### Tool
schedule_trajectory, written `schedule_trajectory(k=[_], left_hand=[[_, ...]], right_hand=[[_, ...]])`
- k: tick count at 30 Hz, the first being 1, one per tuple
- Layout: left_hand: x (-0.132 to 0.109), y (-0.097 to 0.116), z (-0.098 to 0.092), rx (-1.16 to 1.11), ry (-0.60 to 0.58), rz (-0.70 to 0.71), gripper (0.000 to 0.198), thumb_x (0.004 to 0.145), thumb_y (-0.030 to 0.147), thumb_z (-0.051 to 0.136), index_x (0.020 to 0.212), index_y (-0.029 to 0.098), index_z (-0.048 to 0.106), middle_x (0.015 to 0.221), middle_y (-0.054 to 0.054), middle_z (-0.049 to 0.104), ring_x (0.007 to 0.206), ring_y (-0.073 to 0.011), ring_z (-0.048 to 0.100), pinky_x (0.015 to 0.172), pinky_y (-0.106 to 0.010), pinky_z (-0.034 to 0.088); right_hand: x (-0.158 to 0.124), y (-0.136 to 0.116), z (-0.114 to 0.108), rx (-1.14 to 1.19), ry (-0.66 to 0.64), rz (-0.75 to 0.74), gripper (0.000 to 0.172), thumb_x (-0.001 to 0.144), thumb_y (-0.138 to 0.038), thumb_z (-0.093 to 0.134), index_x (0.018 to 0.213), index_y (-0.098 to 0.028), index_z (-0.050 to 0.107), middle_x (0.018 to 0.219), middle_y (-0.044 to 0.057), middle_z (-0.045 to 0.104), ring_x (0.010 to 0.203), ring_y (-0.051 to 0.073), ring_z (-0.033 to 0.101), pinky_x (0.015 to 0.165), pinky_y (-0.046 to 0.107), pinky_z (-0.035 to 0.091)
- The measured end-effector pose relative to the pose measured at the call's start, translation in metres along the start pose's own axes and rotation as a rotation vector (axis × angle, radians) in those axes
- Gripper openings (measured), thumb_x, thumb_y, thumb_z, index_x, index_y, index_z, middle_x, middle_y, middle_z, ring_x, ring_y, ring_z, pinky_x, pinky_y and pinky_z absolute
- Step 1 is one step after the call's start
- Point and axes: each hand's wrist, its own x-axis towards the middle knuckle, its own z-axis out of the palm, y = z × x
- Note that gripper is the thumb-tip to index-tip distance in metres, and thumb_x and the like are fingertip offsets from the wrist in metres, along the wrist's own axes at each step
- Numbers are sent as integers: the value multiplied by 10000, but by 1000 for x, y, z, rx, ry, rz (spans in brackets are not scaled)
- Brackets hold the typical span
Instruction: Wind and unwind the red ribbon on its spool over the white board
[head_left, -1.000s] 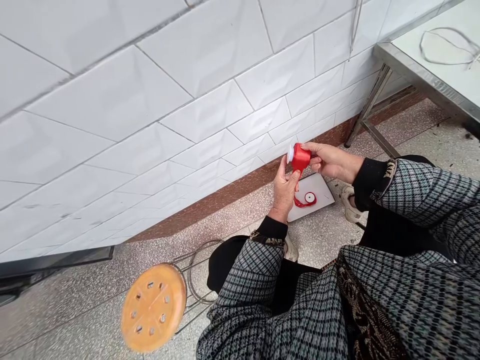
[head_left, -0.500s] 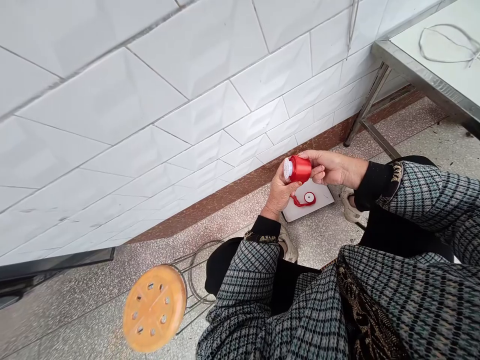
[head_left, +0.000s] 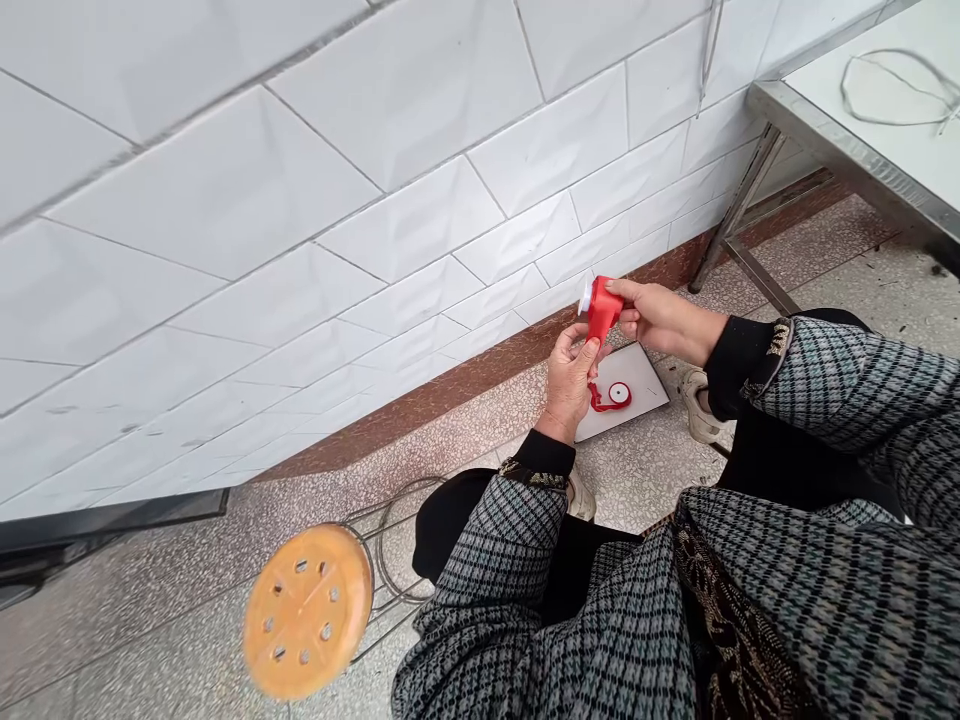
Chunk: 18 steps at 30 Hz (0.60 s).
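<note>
We are gripping a red ribbon spool (head_left: 602, 306) with our right hand (head_left: 661, 318), thumb and fingers closing around its body, and we are holding it in the air just above the white board (head_left: 646, 372) that is lying on the floor. The spool's white end cap is pointing away from the board, towards the tiled wall (head_left: 337, 200) that is rising behind it. Our left hand (head_left: 570, 382) is coming up from the near-left corner of the board, covering that corner, and its fingers are curling against the lower edge of the spool. They are touching it, though we cannot tell whether they are pinching a loose end of ribbon or only steadying the spool. On the board itself, near its middle, a smaller red ribbon roll (head_left: 617, 395) with a white core is lying flat, with a short red tail trailing from it. We are sitting with one shoe (head_left: 700, 408) resting just right of the board and the other shoe (head_left: 580, 494) showing just below it, half hidden by our sleeve. Well to the lower left of the board a round orange stool (head_left: 307, 612) is standing on the speckled floor. Well to the upper right of the board a metal table (head_left: 832, 140) is standing against the wall, and a loop of wire (head_left: 897, 122) is lying on its top.
</note>
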Motion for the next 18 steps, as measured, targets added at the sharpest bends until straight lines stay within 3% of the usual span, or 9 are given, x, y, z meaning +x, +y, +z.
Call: schedule_trajectory(k=[3,6,10,12,14,18], left_hand=[[2,-4,-2,74,22,24,488,749,512,908,1007,203,631,542,117,527,448,-45,409,585,-229,478],[7,-4,-8,127,38,59,622,746,475,920,1228,216,624,621,83,624,462,-58,450,508,-214,394],[13,1,-20,198,-60,51,907,748,459,938,1534,255,534,620,74,623,449,-70,417,452,-223,320],[15,5,-26,221,-122,45,980,735,451,958,1588,273,511,589,85,573,454,-76,419,462,-229,335],[17,7,-30,227,-173,57,1046,693,429,994,1608,289,507,652,59,617,513,-97,493,501,-237,387],[19,8,-33,218,-243,84,1020,617,412,1030,1535,280,605,993,-39,762,700,-138,624,583,-244,472]], right_hand=[[4,-6,-1,62,-26,67,316,1115,-124,511,803,-165,543,543,-75,423,391,19,263,356,126,244],[5,-5,-1,68,-65,152,273,1106,-111,497,844,-164,549,547,-76,428,375,11,234,333,108,215],[5,-4,-4,59,-100,237,229,1083,-110,514,866,-179,532,556,-74,432,360,13,252,311,102,229],[5,-5,-7,49,-141,298,197,1069,-126,535,881,-187,530,565,-71,441,355,19,260,299,109,241],[3,-5,-10,33,-174,346,179,1061,-145,543,889,-191,528,567,-69,441,347,22,258,288,112,243],[-3,-5,-11,17,-217,384,192,1064,-151,496,878,-196,512,551,-74,425,330,22,235,275,107,229]])
